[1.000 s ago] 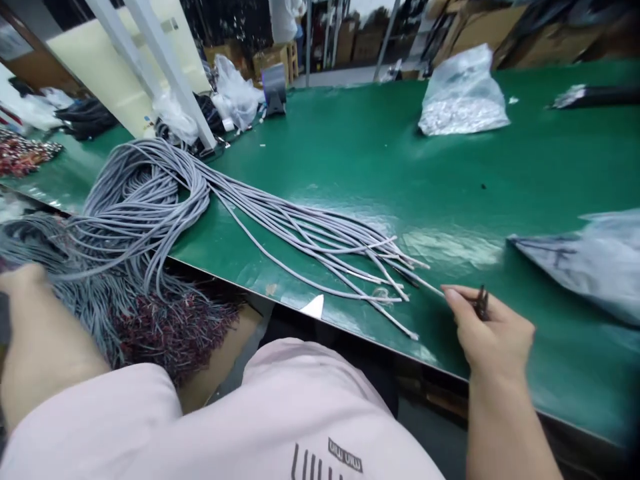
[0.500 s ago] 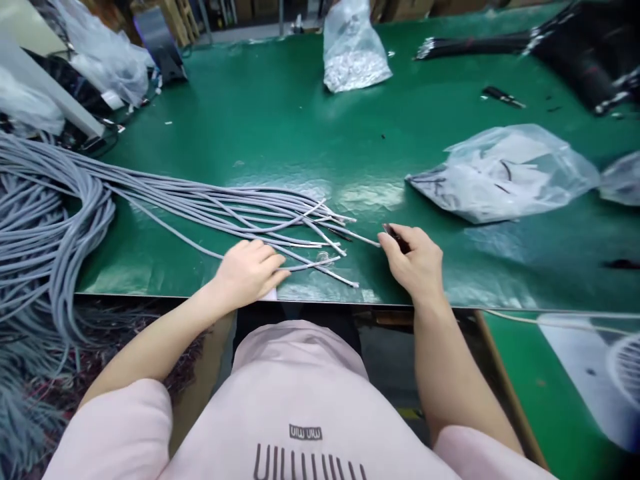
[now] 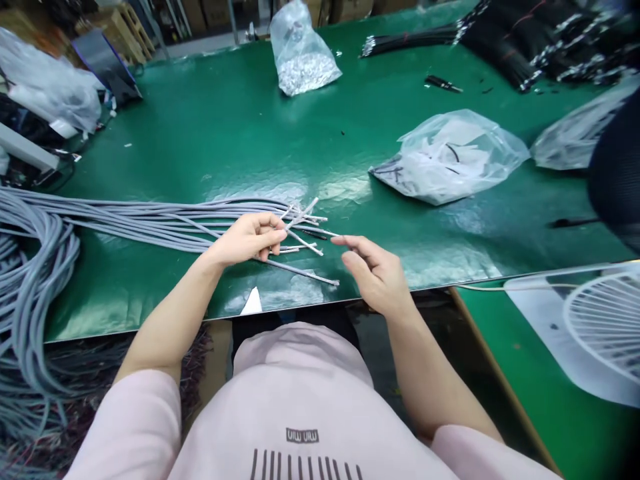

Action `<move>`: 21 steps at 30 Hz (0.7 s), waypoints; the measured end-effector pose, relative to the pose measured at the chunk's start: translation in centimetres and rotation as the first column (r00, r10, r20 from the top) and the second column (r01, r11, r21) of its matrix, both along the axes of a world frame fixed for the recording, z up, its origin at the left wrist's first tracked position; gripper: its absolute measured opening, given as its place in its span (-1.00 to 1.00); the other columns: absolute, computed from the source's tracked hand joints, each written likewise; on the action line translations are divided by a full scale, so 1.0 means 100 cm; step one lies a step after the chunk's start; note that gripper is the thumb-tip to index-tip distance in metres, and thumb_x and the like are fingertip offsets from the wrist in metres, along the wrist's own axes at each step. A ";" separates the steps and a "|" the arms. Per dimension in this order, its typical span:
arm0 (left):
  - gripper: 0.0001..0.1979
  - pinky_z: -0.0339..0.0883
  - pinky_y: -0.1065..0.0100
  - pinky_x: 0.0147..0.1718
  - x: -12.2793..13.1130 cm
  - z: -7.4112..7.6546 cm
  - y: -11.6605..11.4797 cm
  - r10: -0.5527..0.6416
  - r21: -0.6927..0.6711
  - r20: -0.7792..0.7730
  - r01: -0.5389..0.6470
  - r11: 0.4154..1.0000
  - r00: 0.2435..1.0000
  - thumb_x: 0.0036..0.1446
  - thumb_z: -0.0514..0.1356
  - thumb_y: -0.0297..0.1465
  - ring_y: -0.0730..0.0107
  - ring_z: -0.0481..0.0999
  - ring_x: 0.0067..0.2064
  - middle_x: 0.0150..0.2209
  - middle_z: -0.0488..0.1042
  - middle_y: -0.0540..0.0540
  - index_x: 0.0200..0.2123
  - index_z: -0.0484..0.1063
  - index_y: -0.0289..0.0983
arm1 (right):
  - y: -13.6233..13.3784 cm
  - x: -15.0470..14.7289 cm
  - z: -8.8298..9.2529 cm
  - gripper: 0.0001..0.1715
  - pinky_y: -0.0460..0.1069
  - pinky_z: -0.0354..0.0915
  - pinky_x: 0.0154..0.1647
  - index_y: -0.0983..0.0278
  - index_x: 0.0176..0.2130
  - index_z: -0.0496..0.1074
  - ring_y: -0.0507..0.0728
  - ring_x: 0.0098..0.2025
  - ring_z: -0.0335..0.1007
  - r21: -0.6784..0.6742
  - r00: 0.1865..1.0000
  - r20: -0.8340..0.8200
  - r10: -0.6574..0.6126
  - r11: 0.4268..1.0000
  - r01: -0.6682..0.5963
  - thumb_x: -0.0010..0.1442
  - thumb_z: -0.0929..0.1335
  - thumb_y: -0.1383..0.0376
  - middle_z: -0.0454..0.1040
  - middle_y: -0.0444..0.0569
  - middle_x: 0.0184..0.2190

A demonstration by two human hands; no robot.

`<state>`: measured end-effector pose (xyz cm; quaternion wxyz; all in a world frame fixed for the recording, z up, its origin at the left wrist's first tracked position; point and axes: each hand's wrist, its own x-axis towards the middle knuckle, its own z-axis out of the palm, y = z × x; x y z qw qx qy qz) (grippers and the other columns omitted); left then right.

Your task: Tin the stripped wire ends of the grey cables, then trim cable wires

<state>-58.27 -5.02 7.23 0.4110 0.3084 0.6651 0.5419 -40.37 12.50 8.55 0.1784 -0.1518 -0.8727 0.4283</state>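
Observation:
My left hand [image 3: 255, 237] is closed over the grey cables, thumb and fingers pinching a cable whose pale end [image 3: 304, 213] sticks out up and to the right. More grey cables [image 3: 200, 215] run under and behind it, their whitish ends fanned out on the green table. One separate cable end [image 3: 310, 274] lies nearer the table edge. My right hand [image 3: 377, 270] is just right of the ends, index finger stretched and thumb apart, its other fingers curled. A cable tip comes close to that index finger; touching or not, I cannot tell. A thin dark tool [image 3: 315, 234] lies among the ends.
A large coil of grey cable [image 3: 45, 267] hangs over the left edge of the green table [image 3: 200, 153]. Clear bags [image 3: 450, 160] lie right and at the back. Black cable bundles [image 3: 510, 40] and a dark-handled tool [image 3: 443, 83] lie far right. A white fan [image 3: 607, 320] is lower right.
My left hand has lifted from the table edge up to the cable ends and pinches a cable. My right hand's thumb and index have parted. The view has shifted to the right.

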 end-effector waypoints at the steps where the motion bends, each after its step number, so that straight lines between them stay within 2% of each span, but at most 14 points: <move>1: -0.71 0.13 0.55 -0.66 -0.002 -0.002 0.000 0.007 0.017 0.038 -0.008 1.000 0.999 0.09 0.24 -0.20 0.62 0.30 -0.65 -0.56 0.45 0.02 -0.25 0.41 -0.32 | -0.002 -0.001 -0.001 -0.66 -0.02 0.30 -0.30 0.26 -0.11 0.49 0.10 -0.29 0.44 0.046 1.000 -0.005 0.014 0.999 -0.014 0.25 0.27 0.15 0.55 -0.03 -0.25; 4: -0.67 0.04 0.56 -0.70 -0.003 -0.011 -0.003 0.043 0.073 0.107 -0.051 0.996 0.993 0.06 0.27 -0.18 0.65 0.22 -0.69 -0.61 0.40 0.05 -0.22 0.45 -0.31 | 0.000 -0.004 -0.013 -0.67 -0.01 0.28 -0.24 0.25 -0.08 0.48 0.12 -0.26 0.44 0.278 0.997 0.071 -0.011 0.961 -0.009 0.26 0.28 0.15 0.54 0.01 -0.19; 7: -0.64 -0.02 0.55 -0.73 -0.003 -0.016 -0.005 0.120 0.125 0.159 -0.140 0.982 0.980 0.03 0.29 -0.16 0.66 0.19 -0.70 -0.63 0.38 0.05 -0.23 0.47 -0.32 | 0.006 -0.003 -0.028 -0.67 -0.01 0.22 -0.30 0.26 -0.12 0.51 0.14 -0.30 0.40 0.518 0.978 0.210 -0.021 0.850 -0.093 0.25 0.31 0.12 0.52 0.02 -0.32; 10: -0.65 -0.05 0.55 -0.74 -0.005 -0.015 -0.006 0.180 0.155 0.217 -0.216 0.964 0.959 0.01 0.31 -0.17 0.66 0.18 -0.71 -0.63 0.38 0.06 -0.24 0.47 -0.31 | 0.013 -0.006 -0.031 -0.67 0.03 0.16 -0.29 0.27 -0.20 0.54 0.18 -0.27 0.33 0.644 0.973 0.231 0.029 0.745 -0.175 0.28 0.28 0.14 0.51 0.04 -0.35; 13: -0.65 -0.04 0.56 -0.73 -0.006 -0.015 -0.005 0.164 0.169 0.266 -0.213 0.962 0.950 -0.01 0.32 -0.17 0.66 0.19 -0.71 -0.64 0.39 0.06 -0.25 0.47 -0.32 | 0.017 -0.024 -0.022 -0.68 0.06 0.14 -0.25 0.27 -0.20 0.54 0.19 -0.25 0.28 0.689 0.976 0.201 0.079 0.697 -0.198 0.32 0.23 0.25 0.53 0.05 -0.30; 16: -0.64 -0.03 0.55 -0.73 -0.007 -0.015 -0.005 0.137 0.174 0.285 -0.192 0.966 0.949 0.00 0.32 -0.16 0.66 0.19 -0.71 -0.63 0.41 0.05 -0.26 0.46 -0.32 | 0.016 -0.056 -0.019 -0.69 0.06 0.13 -0.22 0.30 -0.14 0.52 0.21 -0.21 0.26 0.690 0.938 0.295 0.184 0.637 -0.342 0.28 0.22 0.35 0.53 0.07 -0.26; 19: -0.64 -0.04 0.55 -0.74 -0.007 -0.016 -0.005 0.119 0.167 0.285 -0.172 0.971 0.951 0.00 0.31 -0.15 0.65 0.20 -0.71 -0.63 0.41 0.04 -0.28 0.45 -0.32 | 0.015 -0.087 -0.024 -0.69 0.06 0.11 -0.24 0.33 -0.15 0.50 0.23 -0.20 0.26 0.682 0.881 0.414 0.230 0.562 -0.467 0.23 0.22 0.39 0.51 0.10 -0.26; 21: -0.64 -0.07 0.54 -0.75 -0.006 -0.016 -0.005 0.110 0.165 0.277 -0.160 0.973 0.955 0.01 0.30 -0.15 0.65 0.19 -0.72 -0.64 0.40 0.05 -0.28 0.45 -0.33 | 0.016 -0.097 -0.027 -0.70 0.05 0.12 -0.25 0.35 -0.17 0.49 0.23 -0.21 0.28 0.664 0.866 0.447 0.224 0.566 -0.489 0.20 0.21 0.43 0.50 0.12 -0.27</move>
